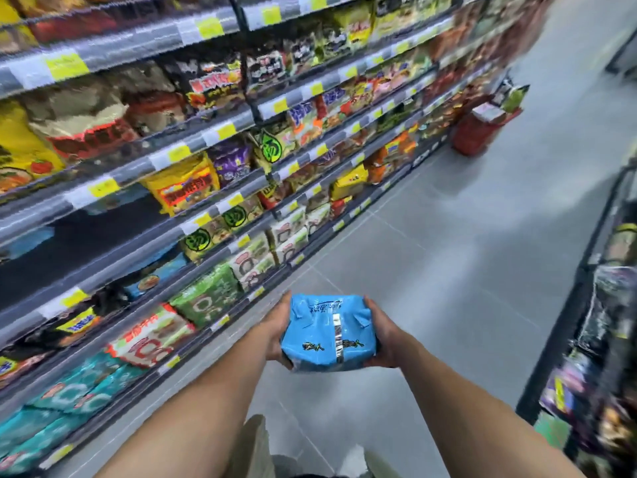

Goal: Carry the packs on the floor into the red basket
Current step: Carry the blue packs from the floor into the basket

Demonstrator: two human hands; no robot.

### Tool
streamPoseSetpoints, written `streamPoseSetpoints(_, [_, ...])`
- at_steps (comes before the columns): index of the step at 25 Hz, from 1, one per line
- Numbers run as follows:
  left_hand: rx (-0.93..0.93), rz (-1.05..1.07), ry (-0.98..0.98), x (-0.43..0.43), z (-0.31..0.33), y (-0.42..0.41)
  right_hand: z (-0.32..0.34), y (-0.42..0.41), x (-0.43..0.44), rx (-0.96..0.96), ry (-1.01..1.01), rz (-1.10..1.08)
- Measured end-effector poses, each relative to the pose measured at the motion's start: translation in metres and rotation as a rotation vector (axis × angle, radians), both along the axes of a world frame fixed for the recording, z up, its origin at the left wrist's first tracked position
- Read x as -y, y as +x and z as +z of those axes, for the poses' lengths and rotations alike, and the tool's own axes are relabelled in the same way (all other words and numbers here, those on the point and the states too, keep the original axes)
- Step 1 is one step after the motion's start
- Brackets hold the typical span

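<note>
Shop aisle, grey tiled floor point(448, 270). Tall shelving point(193, 143) runs along the left, its grey rails carrying yellow price tags point(102, 187). The tiers are stocked with bagged goods in yellow, green, teal, red and purple; the print is too blurred to read. A dark-framed rack point(582, 281) of more packaged goods stands at the right edge. The whole view is smeared by motion.

Blue pack point(329, 334): glossy plastic wrap with a silver strip down its middle. It is held up off the floor in front of the body, between both hands, near the lower centre of the view.

Left hand point(275, 334): clamped on the pack's left side, thumb up along the top edge, fingers curled under the bottom corner.

Right hand point(382, 339): clamped on the pack's right side in the same way, fingers wrapped beneath it.

Both forearms are bare and reach forward.

Red basket point(477, 132): stands on the floor far down the aisle, just beside the foot of the left shelving and well apart from the held pack. A few packs poke above its rim, their details unclear.
</note>
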State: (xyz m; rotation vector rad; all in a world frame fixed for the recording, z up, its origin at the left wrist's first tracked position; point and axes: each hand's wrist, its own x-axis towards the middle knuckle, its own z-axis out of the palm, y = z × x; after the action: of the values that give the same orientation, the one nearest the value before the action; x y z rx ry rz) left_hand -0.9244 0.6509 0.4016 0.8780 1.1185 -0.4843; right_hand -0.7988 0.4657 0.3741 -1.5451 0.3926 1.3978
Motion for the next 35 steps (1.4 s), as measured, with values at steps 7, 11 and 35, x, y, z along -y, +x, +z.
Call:
streamPoseSetpoints(7, [-0.024, -0.203, 0.012, 0.123, -0.011, 0.146, -0.008, 0.094, 0.143, -0.034, -0.011, -0.266])
streamPoseSetpoints(11, [-0.060, -0.332, 0.029, 0.158, -0.017, 0.218, -0.019, 0.137, 0.186, -0.041, 0.015, -0.383])
streamPoseSetpoints(35, [-0.033, -0.743, 0.029, 0.209, -0.041, 0.768, -0.056, 0.603, 0.247, -0.043, 0.013, -0.776])
